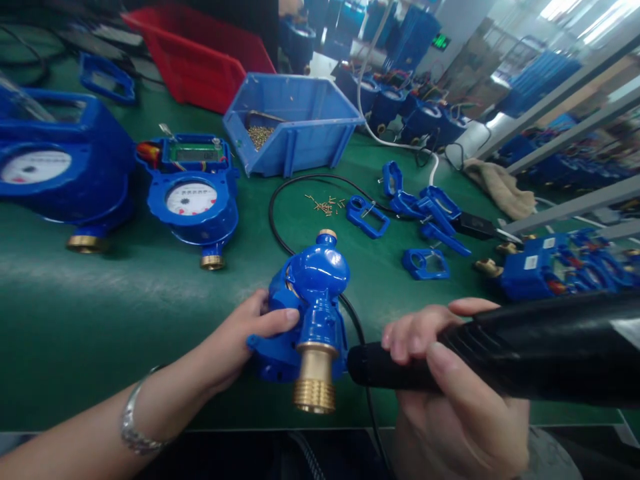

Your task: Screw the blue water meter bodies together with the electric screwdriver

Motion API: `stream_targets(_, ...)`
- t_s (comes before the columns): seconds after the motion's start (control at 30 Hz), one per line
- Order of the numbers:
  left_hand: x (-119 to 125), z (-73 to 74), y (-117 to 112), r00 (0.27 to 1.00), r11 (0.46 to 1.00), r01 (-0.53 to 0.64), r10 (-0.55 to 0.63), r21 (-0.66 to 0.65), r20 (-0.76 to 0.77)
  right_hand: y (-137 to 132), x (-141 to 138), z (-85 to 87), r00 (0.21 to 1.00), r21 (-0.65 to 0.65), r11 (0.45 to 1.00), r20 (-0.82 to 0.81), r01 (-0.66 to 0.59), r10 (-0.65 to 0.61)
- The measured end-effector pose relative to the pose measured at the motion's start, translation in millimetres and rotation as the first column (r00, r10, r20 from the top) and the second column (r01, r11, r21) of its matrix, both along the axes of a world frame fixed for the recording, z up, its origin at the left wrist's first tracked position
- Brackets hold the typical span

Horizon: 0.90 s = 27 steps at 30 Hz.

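Observation:
My left hand [260, 327] grips the left side of a blue water meter [323, 273], thumb laid across its body. The meter is tipped on its side near the front of the bench, its threaded brass end pointing toward me. In my right hand [450, 380] is a black electric screwdriver [540, 347], fingers wrapped round its front part. Its nose meets the meter's right side; the bit tip and any screw there are hidden. Behind the meter lies a small pile of brass screws [326, 204]. Beside them sits a blue cover frame [368, 216].
A blue bin [315, 133] with small brass screws and a red bin [200, 60] stand at the back. Two blue meters [193, 200] stand at left. More blue covers [427, 264] and meters [540, 267] lie at right. A black cable [273, 213] loops behind the held meter.

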<state>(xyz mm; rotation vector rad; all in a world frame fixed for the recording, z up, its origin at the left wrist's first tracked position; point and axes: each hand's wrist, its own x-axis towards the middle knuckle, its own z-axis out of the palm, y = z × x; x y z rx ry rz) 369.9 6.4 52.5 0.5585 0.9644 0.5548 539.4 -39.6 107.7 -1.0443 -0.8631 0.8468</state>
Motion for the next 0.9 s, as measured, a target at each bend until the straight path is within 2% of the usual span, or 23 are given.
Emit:
stream_targets(0.13, 1.3, -0.7, -2.1, 0.997, 1.000, -0.028, 0.029, 0.012, -0.069, -7.4, 1.7, -4.2, 1.000, 0.009, 1.000, 0.010, 0.006, -0.006)
stream_targets(0.3, 1.9, 1.1, -1.1, 0.991, 0.999, -0.041, 0.037, -0.032, -0.125, -11.1, 2.8, -7.2, 0.999, 0.008, 0.999, 0.034, -0.034, 0.033)
stream_targets(0.47, 2.2, 4.0, -0.7, 0.994, 0.999, -0.039, 0.036, -0.037, -0.099, -12.3, 4.7, -7.8, 0.997, 0.005, 1.000, 0.078, -0.026, 0.026)
stream_targets(0.7, 1.4, -1.7, 0.1, 0.998, 0.999, -0.041, 0.040, -0.009, -0.055, -11.5, 0.0, -10.0, 0.999, 0.031, 0.999, 0.037, 0.008, -0.010)
stream_targets(0.8, -1.4, -1.7, 2.9, 1.000, 1.000, 0.009, -0.009, 0.015, -0.003, -4.3, 2.1, 0.3, 0.999, 0.020, 0.999, -0.007, -0.041, 0.042)
stream_targets(0.9, -4.6, -2.7, 6.0, 0.996, 0.997, 0.073, -0.074, 0.027, 0.057, 2.9, 13.4, 27.1, 0.997, 0.001, 0.998, 0.041, -0.070, 0.070)
